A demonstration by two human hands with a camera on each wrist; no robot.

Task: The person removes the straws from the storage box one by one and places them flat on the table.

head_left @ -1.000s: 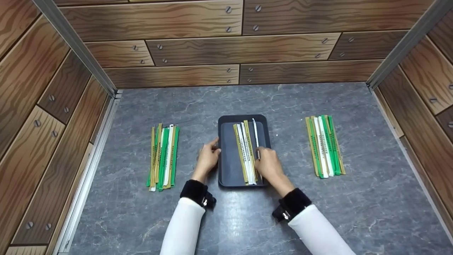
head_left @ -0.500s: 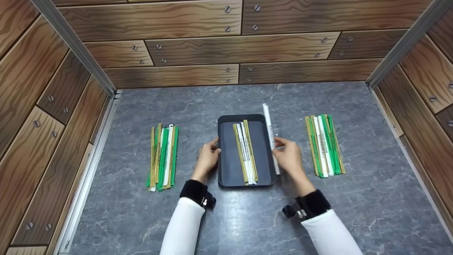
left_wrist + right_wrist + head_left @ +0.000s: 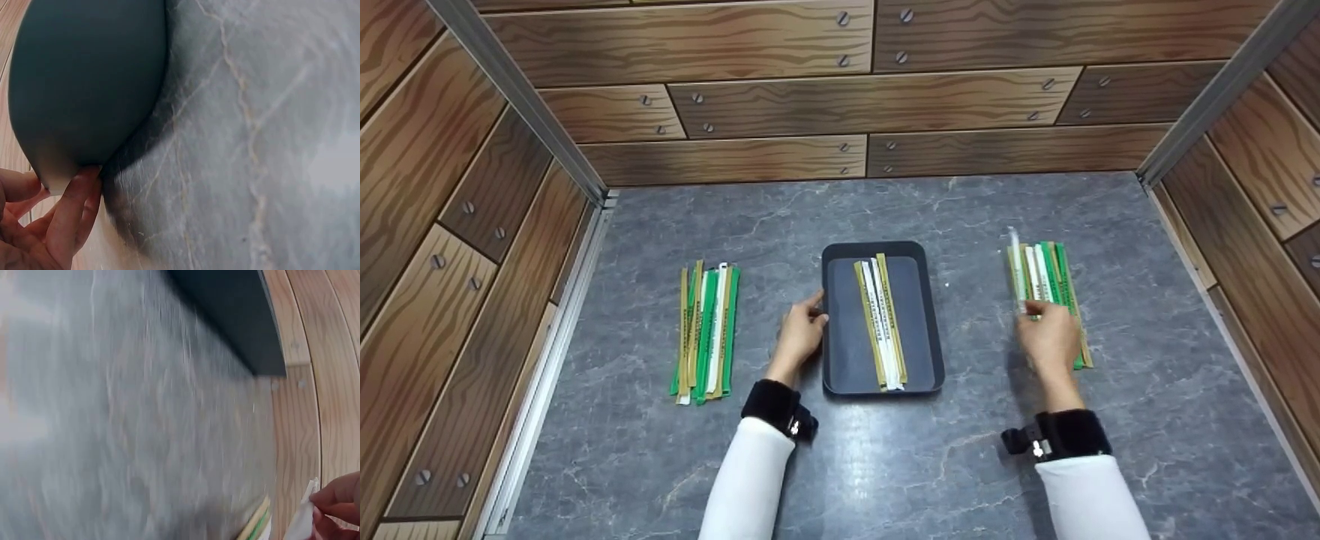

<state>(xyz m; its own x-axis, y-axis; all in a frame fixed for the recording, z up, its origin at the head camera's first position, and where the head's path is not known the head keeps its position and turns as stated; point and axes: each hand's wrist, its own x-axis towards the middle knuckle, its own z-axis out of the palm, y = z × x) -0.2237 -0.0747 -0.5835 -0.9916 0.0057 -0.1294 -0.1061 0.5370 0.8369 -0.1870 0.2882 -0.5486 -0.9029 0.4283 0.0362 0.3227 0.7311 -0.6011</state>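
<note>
The black tray [image 3: 840,360] stands in the middle, holding several slim gold and white wrapped straws [image 3: 883,330]. My left hand [image 3: 799,334] holds the tray's left wall between thumb and fingers, also seen in the left wrist view, where the fingers [image 3: 73,208] meet the dark wall. My right hand [image 3: 1050,337] pinches one white wrapped straw [image 3: 1015,262] at its lower part, above the right pile of gold, white and green wrapped straws [image 3: 1061,277]. This hand hides the pile's lower portion. The white straw [image 3: 301,517] shows blurred in the right wrist view.
Another pile of gold, green and white wrapped straws [image 3: 709,337] lies left of the tray. The grey marbled tabletop [image 3: 780,217] is bounded by wood-patterned walls [image 3: 780,109] at the back and both sides.
My right hand has lifted a white wrapped straw out of the tray's right side and carried it right, over the right pile. My left hand and the tray stay put.
</note>
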